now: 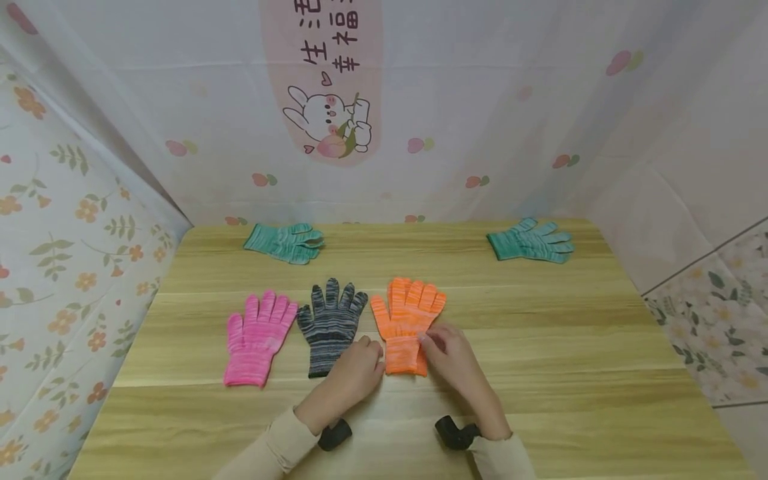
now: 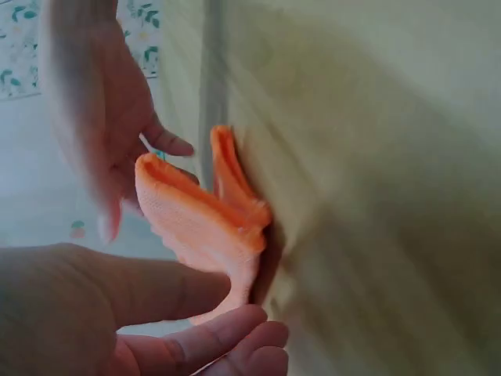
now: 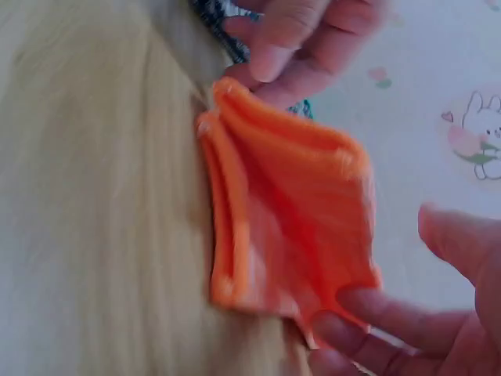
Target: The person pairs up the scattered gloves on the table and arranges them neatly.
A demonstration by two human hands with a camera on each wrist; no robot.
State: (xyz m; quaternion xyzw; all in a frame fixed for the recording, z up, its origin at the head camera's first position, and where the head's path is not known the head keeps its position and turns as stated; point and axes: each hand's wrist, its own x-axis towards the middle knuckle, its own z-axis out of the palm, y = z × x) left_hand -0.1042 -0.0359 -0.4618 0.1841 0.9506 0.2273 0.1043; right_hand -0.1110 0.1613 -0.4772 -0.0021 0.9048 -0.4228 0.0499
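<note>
Two orange knit gloves (image 1: 403,333) lie one on top of the other, their cuffs spread apart at the near end. The left hand (image 1: 358,368) is beside the left edge of the cuffs; in the left wrist view its thumb (image 2: 176,288) and fingers are bent slightly, with a gap between them. At the right edge, the right hand (image 1: 453,357) touches the gloves; in the right wrist view its fingers (image 3: 391,321) lie against the orange knit while the thumb stands away. A dark grey striped glove (image 1: 332,320) is left of the orange ones, partly behind the left hand.
Further left lies a pink glove (image 1: 258,340). One green glove (image 1: 285,243) is at the back left of the wooden table (image 1: 570,373), and another green glove (image 1: 531,240) at the back right. A printed curtain (image 1: 432,100) hangs behind the table.
</note>
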